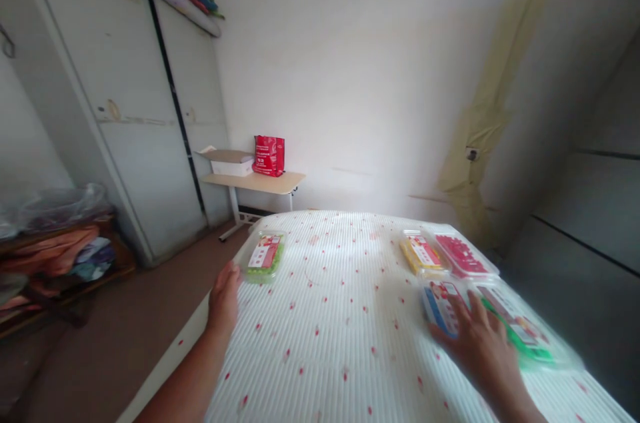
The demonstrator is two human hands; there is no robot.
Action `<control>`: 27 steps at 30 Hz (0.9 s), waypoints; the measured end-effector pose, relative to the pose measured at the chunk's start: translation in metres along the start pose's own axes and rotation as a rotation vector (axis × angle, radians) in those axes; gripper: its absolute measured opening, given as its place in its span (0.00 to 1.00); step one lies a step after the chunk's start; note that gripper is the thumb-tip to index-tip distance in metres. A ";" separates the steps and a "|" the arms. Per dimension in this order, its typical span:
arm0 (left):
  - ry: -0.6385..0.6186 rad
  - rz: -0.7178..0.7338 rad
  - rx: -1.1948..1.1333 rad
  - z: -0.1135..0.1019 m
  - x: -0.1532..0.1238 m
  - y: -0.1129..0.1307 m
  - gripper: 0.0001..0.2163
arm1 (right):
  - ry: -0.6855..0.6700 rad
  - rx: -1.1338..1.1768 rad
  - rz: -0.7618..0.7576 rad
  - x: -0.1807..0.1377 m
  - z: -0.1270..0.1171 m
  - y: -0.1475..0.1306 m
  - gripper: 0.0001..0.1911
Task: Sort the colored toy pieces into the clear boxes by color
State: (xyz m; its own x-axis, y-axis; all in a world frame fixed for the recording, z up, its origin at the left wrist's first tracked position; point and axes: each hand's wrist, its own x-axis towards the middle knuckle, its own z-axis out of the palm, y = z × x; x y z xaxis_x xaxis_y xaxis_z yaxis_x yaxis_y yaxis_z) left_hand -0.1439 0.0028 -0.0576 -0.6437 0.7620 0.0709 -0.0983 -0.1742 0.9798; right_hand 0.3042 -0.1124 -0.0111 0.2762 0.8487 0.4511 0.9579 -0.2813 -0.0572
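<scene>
At the left edge of the covered surface sits a clear plastic box with green contents (263, 264) and a printed label. My left hand (223, 296) is beside that box, its fingertips at the box's left side; the fingers look extended and do not wrap round it. On the right, my right hand (477, 336) spreads its fingers over a box with blue contents (439, 306) and the near edge of a larger box with bright green contents (520, 320). Behind them lie a box with yellow contents (423, 253) and a box with pink-red contents (465, 255).
A white ribbed cover with red dots (325, 316) lies over the surface. Beyond it, a small table (280, 182) holds a red bag (270, 156) and a white carton (233, 166). Sliding cabinet doors (135, 163) and a low shelf with cloths (55, 256) are at left.
</scene>
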 end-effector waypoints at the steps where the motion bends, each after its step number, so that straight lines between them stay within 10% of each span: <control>1: 0.007 0.002 -0.001 -0.002 -0.003 0.001 0.21 | 0.009 0.028 -0.016 0.000 0.003 0.002 0.28; 7: 0.006 0.004 0.056 -0.024 -0.044 0.014 0.21 | -0.007 0.342 -0.249 -0.022 0.009 -0.034 0.28; 15: -0.260 -0.153 0.116 -0.065 -0.117 0.036 0.18 | -0.272 0.685 -0.407 -0.071 -0.032 -0.212 0.37; 20: -0.236 -0.269 -0.054 -0.076 -0.107 0.038 0.27 | -0.478 0.757 -0.507 -0.089 -0.057 -0.282 0.38; 27: -0.277 -0.390 -0.189 -0.089 -0.085 0.057 0.30 | -0.514 0.891 -0.621 -0.106 -0.063 -0.306 0.39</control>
State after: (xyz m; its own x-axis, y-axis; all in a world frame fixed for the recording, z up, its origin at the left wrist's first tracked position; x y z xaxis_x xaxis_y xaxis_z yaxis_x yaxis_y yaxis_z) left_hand -0.1626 -0.1271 -0.0245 -0.3090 0.9250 -0.2211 -0.4429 0.0657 0.8942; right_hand -0.0236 -0.1444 0.0142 -0.4475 0.8660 0.2229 0.6002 0.4757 -0.6431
